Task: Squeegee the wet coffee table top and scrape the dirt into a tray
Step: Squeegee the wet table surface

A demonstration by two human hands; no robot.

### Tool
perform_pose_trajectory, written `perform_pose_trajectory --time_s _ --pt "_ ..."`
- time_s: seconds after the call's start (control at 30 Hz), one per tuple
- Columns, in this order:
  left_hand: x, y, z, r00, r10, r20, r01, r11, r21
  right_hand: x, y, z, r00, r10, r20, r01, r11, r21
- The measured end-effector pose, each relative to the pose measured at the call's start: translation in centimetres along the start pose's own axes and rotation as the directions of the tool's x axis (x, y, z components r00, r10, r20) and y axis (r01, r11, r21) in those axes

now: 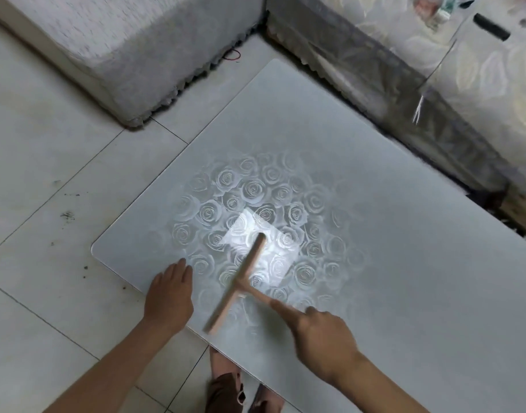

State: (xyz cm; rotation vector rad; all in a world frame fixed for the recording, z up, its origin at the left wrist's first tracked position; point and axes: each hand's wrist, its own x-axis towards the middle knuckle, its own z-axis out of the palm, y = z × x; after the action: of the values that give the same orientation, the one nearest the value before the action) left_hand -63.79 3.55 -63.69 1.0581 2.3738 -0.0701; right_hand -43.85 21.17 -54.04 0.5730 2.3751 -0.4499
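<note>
We look down on one coffee table top [389, 234], a smooth, glossy pale grey slab with rounded corners, lying at a slant across the view. At its middle is a round cluster of roses [249, 189], drawn in fine white spiral lines. A bright four-sided patch of reflected light [243, 231] sits on the sheen.

One squeegee [240, 281] lies on the top near the closest edge, over the lower part of the rose cluster. It is T-shaped and pale tan like bare wood, with a long straight bar running diagonally and a short handle meeting it at the middle. Its lower end is blurred.

We count two bare hands. The right hand [324, 335] grips the handle, fingers curled round it and the forefinger stretched along it toward the bar. The left hand [169, 296] rests flat on the table just beside the bar's lower end, at the table's edge, fingers straight and close together, holding nothing.

Around the table is a floor [62, 174] of large pale glossy tiles with thin dark joints, marked by scattered dark specks of dirt [67, 216]. Two upholstered pieces meet at the far corner. The left seat [121, 40] is covered in a white cloth flecked with grey. The right seat [434, 70] has a leaf-patterned cover with a sheer grey skirt. A thin red wire [233, 55] curls on the floor between them. One dark cylinder [491, 26] lies on the right seat.
</note>
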Motion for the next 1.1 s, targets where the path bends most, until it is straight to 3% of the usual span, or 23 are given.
perform_pose_trajectory --time_s 0.2,0.4,0.53,0.67,0.83,0.93,1.03,1.1 --pt "-0.9 2.8 0.5 0.997 0.075 0.001 -0.075 0.996 0.041 -6.7 9.4 -0.1 0.973 0.223 0.067 -0.220 0.974 -0.045" --pt "-2.2 4.8 1.7 0.999 -0.010 0.033 0.008 0.999 0.047 -3.6 3.7 -1.8 0.996 -0.051 -0.071 0.050 0.999 -0.017" --pt "-2.7 5.4 1.7 0.996 -0.059 0.070 0.052 0.993 0.107 -0.7 -0.4 -0.2 0.991 -0.129 -0.031 0.130 0.991 0.031" --pt "-3.5 5.4 2.0 0.994 -0.079 0.079 0.069 0.989 0.129 -4.0 6.2 2.5 0.999 -0.027 -0.047 0.031 0.996 0.089" --pt "-4.6 5.6 2.9 0.990 -0.081 0.111 0.071 0.993 0.095 -9.7 13.9 3.0 0.984 0.178 -0.004 -0.178 0.983 -0.038" --pt "-4.9 6.2 3.4 0.987 -0.085 0.137 0.071 0.992 0.106 -9.5 12.0 2.2 0.995 0.084 -0.050 -0.089 0.991 -0.101" --pt "-4.8 6.9 3.7 0.983 -0.098 0.157 0.079 0.990 0.120 -6.2 7.2 0.9 0.988 -0.087 -0.125 0.084 0.996 -0.032" --pt "-4.6 7.4 3.8 0.978 -0.121 0.169 0.099 0.987 0.130 -4.0 4.3 1.2 0.987 -0.132 -0.093 0.129 0.991 -0.045"
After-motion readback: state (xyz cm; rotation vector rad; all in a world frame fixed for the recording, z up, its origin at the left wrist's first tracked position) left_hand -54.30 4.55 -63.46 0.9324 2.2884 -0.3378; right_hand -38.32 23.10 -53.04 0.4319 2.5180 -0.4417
